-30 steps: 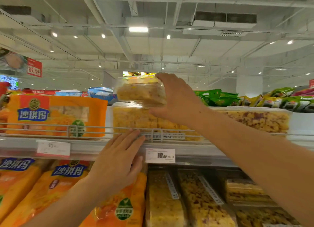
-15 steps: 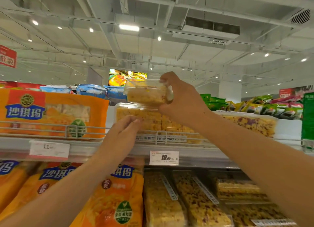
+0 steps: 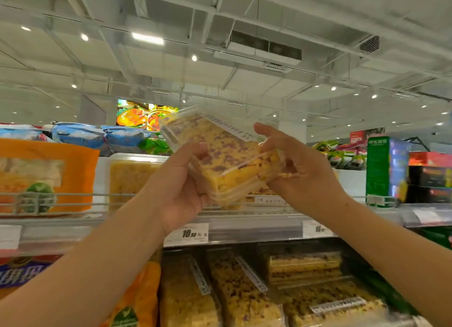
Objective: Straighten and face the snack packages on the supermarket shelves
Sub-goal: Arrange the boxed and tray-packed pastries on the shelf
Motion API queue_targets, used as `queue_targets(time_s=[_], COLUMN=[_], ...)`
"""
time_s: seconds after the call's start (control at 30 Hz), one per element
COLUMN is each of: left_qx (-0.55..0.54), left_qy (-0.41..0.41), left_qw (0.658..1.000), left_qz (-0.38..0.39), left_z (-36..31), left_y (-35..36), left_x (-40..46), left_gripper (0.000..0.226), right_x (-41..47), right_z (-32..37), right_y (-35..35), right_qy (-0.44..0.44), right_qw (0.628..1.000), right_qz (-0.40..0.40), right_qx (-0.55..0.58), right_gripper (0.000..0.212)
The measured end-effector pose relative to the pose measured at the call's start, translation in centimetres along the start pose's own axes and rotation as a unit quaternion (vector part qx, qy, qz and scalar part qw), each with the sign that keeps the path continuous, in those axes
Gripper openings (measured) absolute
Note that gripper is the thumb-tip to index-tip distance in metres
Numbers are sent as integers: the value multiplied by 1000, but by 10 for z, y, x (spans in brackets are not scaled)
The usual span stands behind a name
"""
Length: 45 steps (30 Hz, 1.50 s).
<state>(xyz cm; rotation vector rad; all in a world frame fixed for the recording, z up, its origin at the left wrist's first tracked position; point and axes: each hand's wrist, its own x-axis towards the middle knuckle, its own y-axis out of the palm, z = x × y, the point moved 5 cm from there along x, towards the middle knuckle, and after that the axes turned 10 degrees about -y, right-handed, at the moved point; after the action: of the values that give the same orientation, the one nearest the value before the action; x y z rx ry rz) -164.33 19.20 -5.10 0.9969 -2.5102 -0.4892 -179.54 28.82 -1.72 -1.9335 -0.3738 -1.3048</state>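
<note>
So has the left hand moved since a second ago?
Yes. The left hand was down at the shelf rail by the price tag; now it is above the rail, gripping the clear snack box with the right hand.

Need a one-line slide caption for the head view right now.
Left hand and right hand hold a tilted clear box of purple-flecked yellow snack bars above the top shelf's wire rail.

Two hands [image 3: 182, 187], one held box [image 3: 220, 155]
</note>
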Motion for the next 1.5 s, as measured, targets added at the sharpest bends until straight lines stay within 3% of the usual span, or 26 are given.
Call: queue_targets(time_s=[0.07, 0.13, 0.2, 0.27, 0.33, 0.43, 0.5, 0.63, 0.77, 0.9, 1.0, 1.07, 1.13, 1.23, 1.33, 1.4, 1.5], left_qx=[-10, -21, 3, 26, 49, 88, 107, 200, 298, 423, 557, 616, 666, 713, 768, 787, 794], left_qy=[4, 18, 41, 68, 91, 120, 129, 123, 106, 94, 88, 101, 123, 141, 134, 124, 114], left_qw=[1000, 999, 997, 995, 993, 987, 984, 965, 936, 883, 805, 758, 709, 659, 598, 576, 570], left_qz=[-8, -36, -62, -63, -62, -58, -62, -113, -157, -181, -183, -189, -196, -195, -183, -183, -178], left_z=[13, 28, 43, 57, 71, 94, 107, 112, 91, 67, 48, 35, 24, 9, 5, 6, 12], left_y=[15, 27, 39, 53, 72, 107, 127, 154, 170, 182, 193, 197, 202, 204, 194, 183, 168], left_x=[13, 27, 42, 58, 70, 89, 101, 114, 118, 124, 126, 129, 130, 135, 144, 153, 163], left_gripper=[55, 32, 25, 37, 53, 62, 55, 29, 31, 45, 76, 74, 69, 78, 66, 64, 65], right_x=[-17, -36, -56, -73, -86, -104, -116, -143, -128, -109, -115, -119, -123, -134, -146, -152, -156], right_z=[-11, -29, -50, -68, -82, -108, -127, -161, -195, -217, -233, -240, -245, -254, -264, -270, -277], right_y=[-18, -37, -55, -65, -72, -93, -115, -147, -178, -194, -201, -210, -214, -210, -194, -183, -171], right_qy=[57, 163, 285, 374, 401, 411, 407, 407, 392, 354, 342, 309, 283, 305, 327, 338, 352], right_qw=[998, 974, 904, 848, 847, 840, 844, 855, 871, 886, 876, 884, 901, 907, 914, 916, 918], right_qz=[19, 0, -63, -67, -14, 3, 14, 111, -15, -86, -156, -196, -190, -154, -108, -90, -63], right_qx=[33, 157, 313, 369, 350, 354, 350, 302, 295, 287, 303, 291, 269, 248, 216, 198, 174], right_gripper=[58, 68, 65, 55, 45, 59, 63, 69, 107, 121, 117, 105, 89, 74, 60, 48, 41])
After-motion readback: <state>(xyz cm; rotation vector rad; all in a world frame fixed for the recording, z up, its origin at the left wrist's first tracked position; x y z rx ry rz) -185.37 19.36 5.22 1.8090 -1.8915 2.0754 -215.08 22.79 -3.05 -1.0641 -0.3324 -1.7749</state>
